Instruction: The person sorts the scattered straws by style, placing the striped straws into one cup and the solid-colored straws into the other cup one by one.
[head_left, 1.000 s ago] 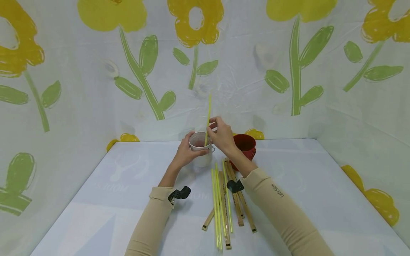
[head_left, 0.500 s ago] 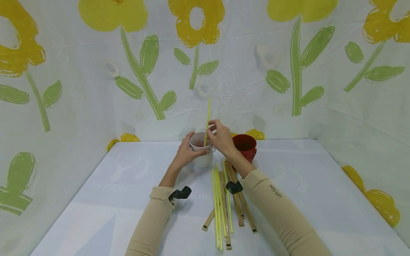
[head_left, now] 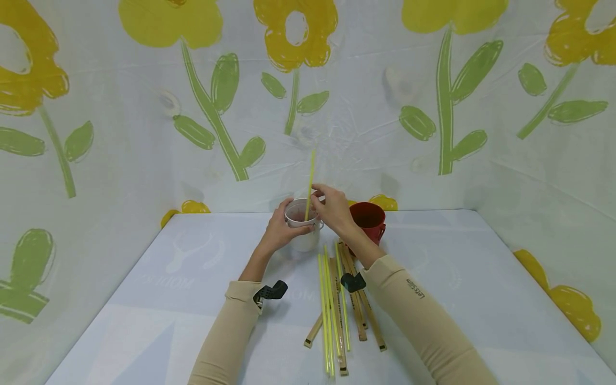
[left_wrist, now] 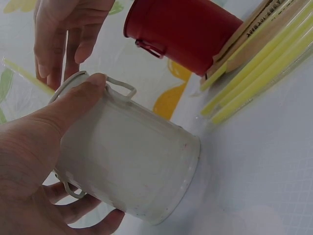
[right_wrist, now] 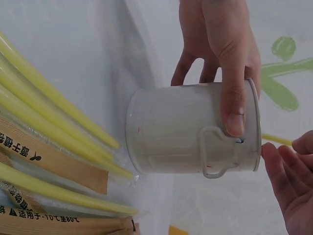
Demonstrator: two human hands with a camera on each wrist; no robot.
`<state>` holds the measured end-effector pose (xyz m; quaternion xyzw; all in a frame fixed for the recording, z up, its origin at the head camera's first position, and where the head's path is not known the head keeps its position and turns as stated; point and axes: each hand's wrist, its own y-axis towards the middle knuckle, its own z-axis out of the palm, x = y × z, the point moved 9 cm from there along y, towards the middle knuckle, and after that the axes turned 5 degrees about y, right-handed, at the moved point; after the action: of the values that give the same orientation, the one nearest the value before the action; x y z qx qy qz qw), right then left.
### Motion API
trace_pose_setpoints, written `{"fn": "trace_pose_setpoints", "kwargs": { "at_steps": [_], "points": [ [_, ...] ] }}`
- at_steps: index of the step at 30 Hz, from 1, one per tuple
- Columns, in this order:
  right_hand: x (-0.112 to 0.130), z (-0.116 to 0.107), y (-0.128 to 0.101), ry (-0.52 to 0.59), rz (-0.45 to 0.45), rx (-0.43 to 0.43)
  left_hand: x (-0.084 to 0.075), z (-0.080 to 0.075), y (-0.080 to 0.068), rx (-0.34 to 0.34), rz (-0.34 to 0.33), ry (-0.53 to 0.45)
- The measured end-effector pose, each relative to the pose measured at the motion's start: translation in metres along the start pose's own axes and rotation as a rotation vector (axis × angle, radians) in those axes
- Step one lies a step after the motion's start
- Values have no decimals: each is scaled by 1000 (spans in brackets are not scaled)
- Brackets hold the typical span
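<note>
- two buckets: left hand (head_left: 278,230) grips the white bucket (head_left: 303,231), red bucket (head_left: 368,220) just behind the right hand (head_left: 332,207)
- right hand pinches one yellow straw (head_left: 309,184) over the white one
- four-ish loose straws (head_left: 328,299) and wrapped chopsticks (head_left: 358,310) lie under the right forearm

Two small metal pails, one white (head_left: 302,231) and one red (head_left: 369,220); one yellow straw (head_left: 309,184) standing in the white one, about four more yellow straws (head_left: 328,305) and several paper-wrapped chopstick pairs (head_left: 358,310) lying flat.
</note>
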<state>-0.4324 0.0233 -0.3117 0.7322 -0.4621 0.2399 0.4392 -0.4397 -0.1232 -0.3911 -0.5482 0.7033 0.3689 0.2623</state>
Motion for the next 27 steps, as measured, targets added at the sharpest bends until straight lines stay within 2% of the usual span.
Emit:
{"fn": "trace_pose_setpoints", "kwargs": {
  "at_steps": [12,27],
  "points": [
    [1,-7,-4,24,-47,14,1,0,0,5,-5,4],
    [-5,-16,-10,-10,-11,40,1,0,0,3,-3,6]
  ]
}}
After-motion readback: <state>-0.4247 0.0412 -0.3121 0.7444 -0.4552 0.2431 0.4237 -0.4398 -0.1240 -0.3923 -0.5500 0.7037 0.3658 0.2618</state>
